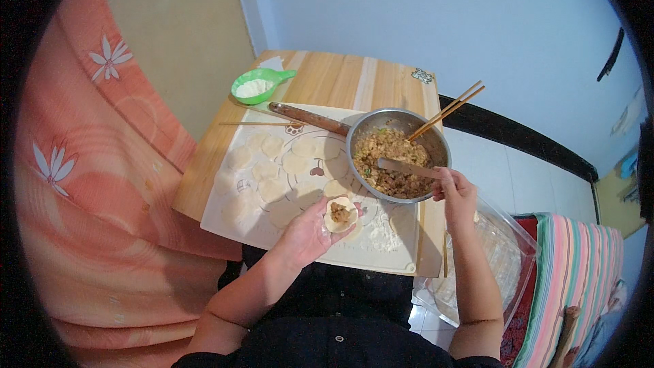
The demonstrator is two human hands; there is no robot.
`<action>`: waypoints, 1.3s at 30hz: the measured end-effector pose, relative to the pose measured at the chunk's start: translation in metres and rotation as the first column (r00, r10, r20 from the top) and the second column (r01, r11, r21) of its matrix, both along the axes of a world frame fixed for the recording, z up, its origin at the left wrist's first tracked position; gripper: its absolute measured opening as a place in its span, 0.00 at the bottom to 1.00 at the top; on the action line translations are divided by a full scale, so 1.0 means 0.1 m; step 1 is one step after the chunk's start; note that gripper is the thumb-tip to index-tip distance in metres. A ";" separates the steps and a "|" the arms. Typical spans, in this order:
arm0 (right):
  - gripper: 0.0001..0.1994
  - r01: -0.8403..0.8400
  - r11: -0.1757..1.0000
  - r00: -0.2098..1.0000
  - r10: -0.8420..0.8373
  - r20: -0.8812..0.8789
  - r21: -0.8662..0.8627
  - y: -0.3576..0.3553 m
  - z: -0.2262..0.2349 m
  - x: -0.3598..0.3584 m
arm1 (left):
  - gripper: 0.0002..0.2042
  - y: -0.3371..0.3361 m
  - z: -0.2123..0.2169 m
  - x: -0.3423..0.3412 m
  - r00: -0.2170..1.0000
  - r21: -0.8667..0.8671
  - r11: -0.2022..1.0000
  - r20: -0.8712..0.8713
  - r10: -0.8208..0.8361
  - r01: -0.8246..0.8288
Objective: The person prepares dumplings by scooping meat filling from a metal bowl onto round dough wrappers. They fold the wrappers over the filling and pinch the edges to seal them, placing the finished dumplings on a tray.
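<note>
My left hand (308,233) cups a round dumpling wrapper (334,224) above the near part of the white board. A lump of brown meat filling (340,213) sits in the wrapper's middle. At the right rim of a steel bowl (441,138), my right hand (458,197) grips the end of a flat, narrow filling spatula (412,168). The blade reaches over the bowl, its tip at the chopped filling (387,146). Two wooden chopsticks (446,110) lean out of the bowl toward the upper right. Several flat dough wrappers (294,163) lie floured on the board, left of the bowl.
A rolling pin (310,117) and a thin stick (255,123) lie along the white board's (216,212) far side. Behind them, a green scoop (271,78) of flour stands on the wooden table (330,82). A clear plastic tray (514,245) is right of the table, beside striped cloth (579,259).
</note>
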State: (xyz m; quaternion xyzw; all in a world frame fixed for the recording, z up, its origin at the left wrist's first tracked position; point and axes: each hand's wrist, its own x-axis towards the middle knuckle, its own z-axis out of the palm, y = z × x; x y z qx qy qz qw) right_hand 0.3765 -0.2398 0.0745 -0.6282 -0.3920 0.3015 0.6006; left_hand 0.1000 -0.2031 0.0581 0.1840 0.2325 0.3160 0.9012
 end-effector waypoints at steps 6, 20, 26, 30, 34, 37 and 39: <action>0.12 -0.085 0.996 0.892 0.063 0.448 0.029 0.32 -0.11 -0.22 | 0.20 0.00 0.02 -0.01 1.000 -0.021 1.000 0.008 0.021 -0.021; 0.13 -0.097 0.988 0.984 0.079 -0.157 -0.116 0.09 0.05 -0.20 | 0.21 0.09 -0.10 -0.04 0.998 0.002 0.998 0.035 0.061 -0.061; 0.13 -0.108 0.988 0.919 0.055 -0.391 -0.114 -0.01 0.06 0.01 | 0.19 0.21 -0.06 0.15 0.997 -0.034 0.997 0.012 0.072 -0.071; 0.13 -0.086 0.995 0.897 0.053 -0.439 -0.056 -0.12 0.08 0.05 | 0.19 0.27 -0.12 0.23 0.999 -0.009 1.000 0.044 0.031 -0.030; 0.14 -0.105 0.995 0.908 0.096 -0.409 0.001 -0.26 0.11 -0.04 | 0.20 0.29 -0.15 0.29 0.999 0.000 1.000 0.041 0.020 -0.020; 0.15 -0.116 0.993 0.959 0.120 -0.258 0.028 -0.41 0.18 -0.22 | 0.21 0.28 -0.11 0.26 0.999 -0.011 1.000 0.046 0.004 -0.003; 0.15 -0.186 0.982 0.972 0.190 -0.135 0.042 -0.53 0.18 -0.32 | 0.21 0.25 -0.06 0.22 0.999 -0.004 1.000 0.049 0.001 -0.001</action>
